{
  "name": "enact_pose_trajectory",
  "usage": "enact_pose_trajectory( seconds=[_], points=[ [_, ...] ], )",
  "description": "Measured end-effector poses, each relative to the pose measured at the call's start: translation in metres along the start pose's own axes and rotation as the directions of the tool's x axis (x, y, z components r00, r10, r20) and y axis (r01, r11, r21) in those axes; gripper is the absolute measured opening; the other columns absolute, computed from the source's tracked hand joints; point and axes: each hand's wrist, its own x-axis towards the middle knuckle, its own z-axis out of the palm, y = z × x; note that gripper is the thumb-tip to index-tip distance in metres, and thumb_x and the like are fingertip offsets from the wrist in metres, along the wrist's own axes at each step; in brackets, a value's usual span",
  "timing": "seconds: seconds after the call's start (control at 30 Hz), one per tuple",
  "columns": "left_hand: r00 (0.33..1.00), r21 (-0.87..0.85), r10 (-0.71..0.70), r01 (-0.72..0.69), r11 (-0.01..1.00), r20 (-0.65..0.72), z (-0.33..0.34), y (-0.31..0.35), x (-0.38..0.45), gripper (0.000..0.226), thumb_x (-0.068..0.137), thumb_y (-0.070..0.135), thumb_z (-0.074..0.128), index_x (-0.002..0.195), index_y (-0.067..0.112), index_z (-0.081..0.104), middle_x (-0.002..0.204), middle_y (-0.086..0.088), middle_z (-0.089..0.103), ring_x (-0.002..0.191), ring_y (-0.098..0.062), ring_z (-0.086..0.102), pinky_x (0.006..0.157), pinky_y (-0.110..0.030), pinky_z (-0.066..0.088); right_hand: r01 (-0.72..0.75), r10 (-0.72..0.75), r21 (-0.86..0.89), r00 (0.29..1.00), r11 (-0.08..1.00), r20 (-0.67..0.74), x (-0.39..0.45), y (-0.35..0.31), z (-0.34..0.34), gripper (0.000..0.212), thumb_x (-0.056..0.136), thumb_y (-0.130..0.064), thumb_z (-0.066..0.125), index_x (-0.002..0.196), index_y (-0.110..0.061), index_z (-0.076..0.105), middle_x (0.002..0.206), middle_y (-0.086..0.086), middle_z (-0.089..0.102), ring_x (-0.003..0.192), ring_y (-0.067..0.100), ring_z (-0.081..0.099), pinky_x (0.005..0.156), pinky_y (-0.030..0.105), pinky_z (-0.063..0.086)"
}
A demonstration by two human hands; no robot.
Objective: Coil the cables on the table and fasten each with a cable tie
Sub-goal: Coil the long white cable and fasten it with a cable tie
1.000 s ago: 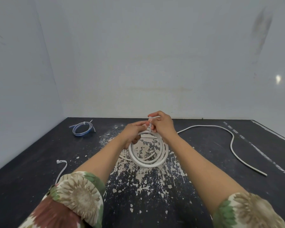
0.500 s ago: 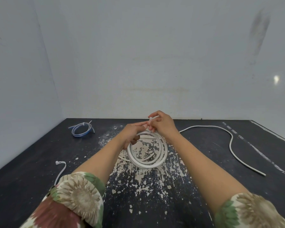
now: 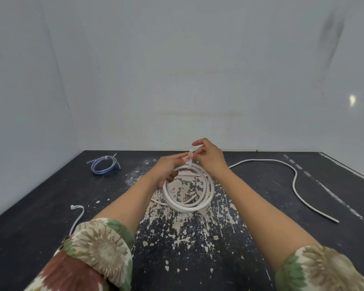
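A thick white cable lies coiled (image 3: 189,203) on the black table (image 3: 40,206) in front of me. At the coil's far side a white cable tie (image 3: 190,156) wraps the loops and stands upright. My left hand (image 3: 168,170) grips the coil just left of the tie, with its fingertips at the tie. My right hand (image 3: 210,158) pinches the tie's upper end between thumb and fingers. A loose stretch of white cable (image 3: 294,179) runs off to the right.
A blue cable coil (image 3: 103,165) fastened with a tie lies at the far left. A spare white cable tie (image 3: 77,215) lies near my left sleeve. Walls close the table at the back and left. Worn pale paint patches mark the table's middle.
My right hand has shifted slightly up along the tie, and the tie now stands more upright above the coil. The coil and my left hand stay in place.
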Motion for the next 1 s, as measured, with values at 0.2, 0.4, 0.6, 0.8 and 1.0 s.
enact_pose_trajectory(
  seconds=[0.2,0.4,0.6,0.8,1.0],
  points=[
    [1.0,0.028,-0.004,0.004,1.0,0.006,0.0,0.003,-0.001,0.026,0.092,0.021,0.058,0.114,0.03,0.069,0.054,0.004,0.037,0.038,-0.006,0.023,0.036,-0.017,0.017,-0.085,0.082,0.16,0.996,0.983,0.024,-0.001,0.003,0.005,0.017,0.085,-0.012,0.068,0.101,-0.007,0.068,0.087,0.001,0.064,0.073,0.013,0.055,0.071,0.027,0.044],
    [1.0,0.007,-0.024,0.024,1.0,0.008,-0.001,0.004,0.001,0.029,0.093,0.02,0.056,0.118,0.028,0.066,0.051,0.006,0.041,0.036,-0.005,0.024,0.034,-0.014,0.019,-0.162,0.141,0.419,0.987,0.893,0.081,0.001,-0.004,0.0,0.007,0.086,-0.005,0.065,0.091,-0.009,0.062,0.086,0.013,0.063,0.065,0.022,0.063,0.067,0.035,0.056],
    [0.999,0.05,-0.018,0.016,0.999,0.03,0.003,0.007,-0.001,0.029,0.092,0.019,0.057,0.118,0.029,0.066,0.05,0.007,0.044,0.036,-0.005,0.024,0.034,-0.016,0.019,-0.1,0.099,0.23,0.995,0.968,0.018,0.008,-0.009,-0.007,0.017,0.089,-0.005,0.059,0.076,-0.016,0.057,0.081,0.007,0.062,0.073,0.022,0.057,0.071,0.035,0.048],
    [0.998,0.13,0.014,-0.023,0.991,0.067,0.008,0.014,-0.006,0.026,0.095,0.023,0.053,0.118,0.026,0.065,0.073,-0.004,0.071,0.037,-0.006,0.025,0.036,-0.016,0.02,-0.002,0.0,-0.047,0.999,0.999,-0.037,0.011,-0.011,-0.009,0.013,0.096,-0.012,0.047,0.084,-0.015,0.05,0.057,0.001,0.047,0.053,0.012,0.042,0.046,0.011,0.035],
    [0.985,0.134,0.056,-0.078,0.988,0.161,0.018,0.015,-0.009,0.022,0.098,0.029,0.046,0.097,0.017,0.064,0.086,-0.008,0.075,0.036,-0.006,0.026,0.035,-0.016,0.021,-0.019,0.017,-0.105,1.0,0.994,-0.02,0.019,-0.011,-0.011,0.014,0.099,-0.013,0.04,0.087,-0.017,0.046,0.068,0.003,0.047,0.056,0.015,0.04,0.05,0.023,0.036]
  ],
)
